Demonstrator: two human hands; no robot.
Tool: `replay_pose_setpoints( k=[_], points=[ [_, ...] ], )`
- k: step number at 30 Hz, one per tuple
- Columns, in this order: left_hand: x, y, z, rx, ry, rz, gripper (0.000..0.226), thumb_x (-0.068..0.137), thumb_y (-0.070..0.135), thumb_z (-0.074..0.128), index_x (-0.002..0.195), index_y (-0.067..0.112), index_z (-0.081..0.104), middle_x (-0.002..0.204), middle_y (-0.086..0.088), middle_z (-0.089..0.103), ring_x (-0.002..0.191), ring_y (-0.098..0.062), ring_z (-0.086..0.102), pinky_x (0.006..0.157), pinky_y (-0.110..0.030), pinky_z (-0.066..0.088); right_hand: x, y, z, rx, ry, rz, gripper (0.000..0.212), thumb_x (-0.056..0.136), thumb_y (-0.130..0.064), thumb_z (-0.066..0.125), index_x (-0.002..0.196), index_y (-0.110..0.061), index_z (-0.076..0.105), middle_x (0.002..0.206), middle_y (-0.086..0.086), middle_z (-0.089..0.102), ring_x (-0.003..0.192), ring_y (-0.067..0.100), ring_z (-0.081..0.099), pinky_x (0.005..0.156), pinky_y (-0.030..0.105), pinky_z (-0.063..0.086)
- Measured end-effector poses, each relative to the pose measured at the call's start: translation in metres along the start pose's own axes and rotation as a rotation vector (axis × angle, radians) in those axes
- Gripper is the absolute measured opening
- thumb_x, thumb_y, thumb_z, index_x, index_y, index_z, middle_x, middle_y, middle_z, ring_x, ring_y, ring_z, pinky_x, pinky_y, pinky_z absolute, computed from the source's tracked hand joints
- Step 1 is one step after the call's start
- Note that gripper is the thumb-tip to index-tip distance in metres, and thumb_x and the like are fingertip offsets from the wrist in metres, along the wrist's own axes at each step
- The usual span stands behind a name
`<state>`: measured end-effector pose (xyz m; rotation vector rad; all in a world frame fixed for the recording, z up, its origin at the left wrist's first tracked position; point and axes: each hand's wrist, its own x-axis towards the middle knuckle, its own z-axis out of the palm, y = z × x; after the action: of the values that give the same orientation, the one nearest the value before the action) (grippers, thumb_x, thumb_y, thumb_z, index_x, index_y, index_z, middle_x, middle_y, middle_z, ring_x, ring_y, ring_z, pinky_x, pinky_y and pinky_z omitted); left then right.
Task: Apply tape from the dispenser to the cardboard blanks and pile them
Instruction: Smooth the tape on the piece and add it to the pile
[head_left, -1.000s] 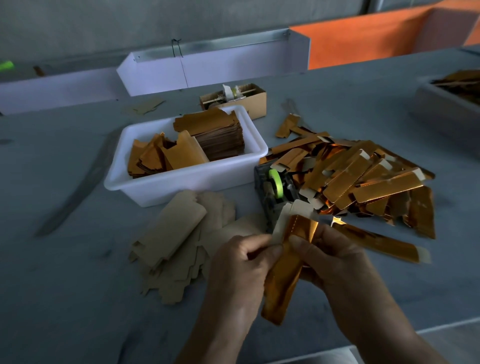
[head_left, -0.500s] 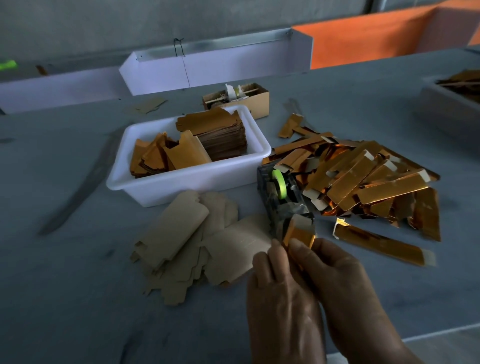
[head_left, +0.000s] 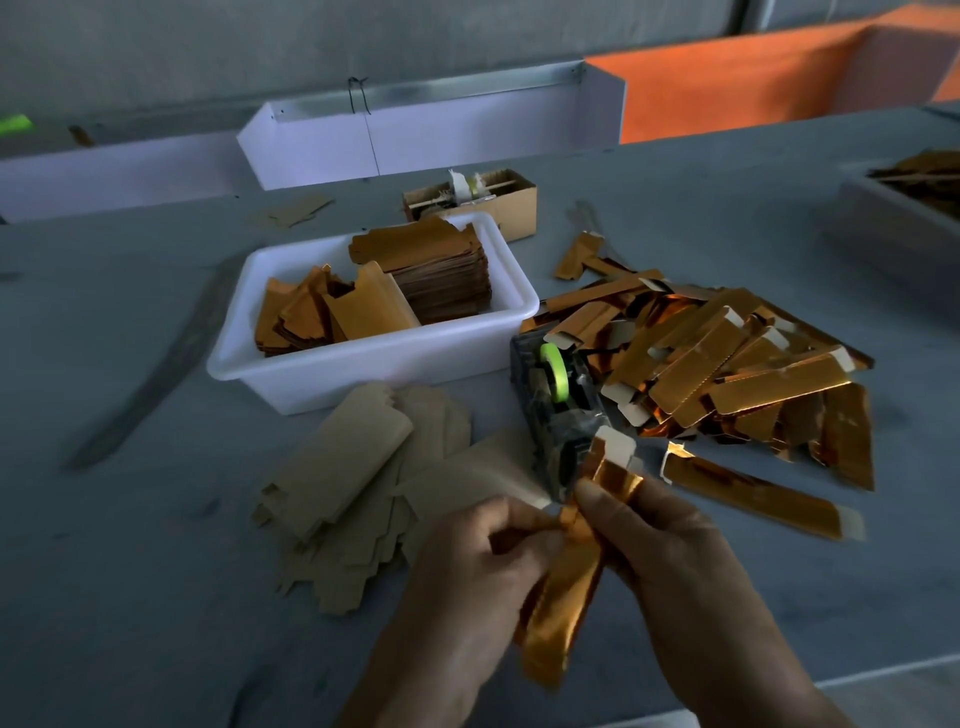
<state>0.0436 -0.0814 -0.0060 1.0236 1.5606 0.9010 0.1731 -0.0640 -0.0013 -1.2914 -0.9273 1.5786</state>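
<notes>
Taping is the step in hand, as I judge it. Both hands hold one folded gold blank (head_left: 563, 597) just in front of the tape dispenser (head_left: 558, 410), which I take as my landmark. The right hand (head_left: 670, 556) grips the upper part of the blank with curled fingers. The left hand (head_left: 483, 551) pinches at its edge; I cannot tell if a piece of tape is between the fingers, the picture is blurred there.

For the next move I think the tape must be pressed flat over the seam, then the blank goes to the pile of finished blanks (head_left: 727, 374), which lies right of the dispenser and touches it. One finished blank (head_left: 753, 493) lies apart, in front of that pile.

Left of the dispenser lie plain flat blanks (head_left: 343, 483), and behind them a white tub (head_left: 363, 374) with more gold blanks. The grey table (head_left: 130, 597) is dim. Behind the tub stand a small cardboard box (head_left: 498, 202) and a long white tray (head_left: 415, 140); an orange panel (head_left: 727, 98) is farther right.
</notes>
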Motion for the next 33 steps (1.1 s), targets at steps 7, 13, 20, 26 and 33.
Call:
replay_pose_setpoints(
  k=[7, 13, 20, 26, 33],
  points=[
    [0.016, -0.001, -0.001, -0.308, 0.23, -0.011, 0.029, 0.091, 0.012, 0.059, 0.064, 0.02, 0.068, 0.05, 0.007, 0.056, 0.039, -0.002, 0.044, 0.036, -0.014, 0.032, 0.044, -0.03, -0.026, -0.592, 0.216, -0.32, 0.009, 0.09, -0.026, 0.058, 0.083, -0.027, 0.064, 0.081, -0.005, 0.061, 0.068, 0.009, 0.055, 0.057, 0.021, 0.038],
    [0.024, 0.0, 0.002, -0.392, 0.223, -0.025, 0.02, 0.094, 0.015, 0.056, 0.077, 0.018, 0.066, 0.061, 0.0, 0.063, 0.048, -0.006, 0.052, 0.052, -0.024, 0.035, 0.069, -0.028, -0.019, -0.687, 0.047, -0.195, 0.016, 0.089, -0.029, 0.06, 0.073, -0.026, 0.06, 0.074, 0.002, 0.063, 0.069, 0.012, 0.058, 0.057, 0.02, 0.043],
    [0.029, 0.001, 0.011, -0.481, 0.128, -0.035, 0.017, 0.093, 0.015, 0.057, 0.083, 0.012, 0.07, 0.076, -0.011, 0.066, 0.059, -0.014, 0.056, 0.053, -0.025, 0.041, 0.072, -0.025, -0.014, -0.615, 0.021, -0.133, 0.01, 0.088, -0.025, 0.061, 0.079, -0.022, 0.063, 0.081, 0.007, 0.065, 0.075, 0.018, 0.06, 0.063, 0.024, 0.046],
    [0.03, 0.005, 0.018, -0.55, 0.081, -0.063, 0.025, 0.092, 0.015, 0.059, 0.071, 0.017, 0.071, 0.066, 0.0, 0.069, 0.055, -0.006, 0.063, 0.049, -0.018, 0.048, 0.07, -0.02, -0.005, -0.535, 0.144, -0.286, 0.008, 0.086, -0.022, 0.064, 0.078, -0.022, 0.066, 0.087, -0.005, 0.06, 0.077, 0.003, 0.056, 0.057, 0.011, 0.037],
    [0.034, 0.0, 0.018, -0.44, 0.166, 0.035, 0.02, 0.094, 0.018, 0.056, 0.08, 0.013, 0.069, 0.083, -0.024, 0.066, 0.067, -0.021, 0.056, 0.058, -0.027, 0.041, 0.053, -0.01, -0.015, -0.578, 0.212, -0.339, 0.016, 0.086, -0.023, 0.063, 0.072, -0.029, 0.059, 0.106, -0.004, 0.055, 0.091, 0.007, 0.054, 0.067, 0.018, 0.04]
  ],
)
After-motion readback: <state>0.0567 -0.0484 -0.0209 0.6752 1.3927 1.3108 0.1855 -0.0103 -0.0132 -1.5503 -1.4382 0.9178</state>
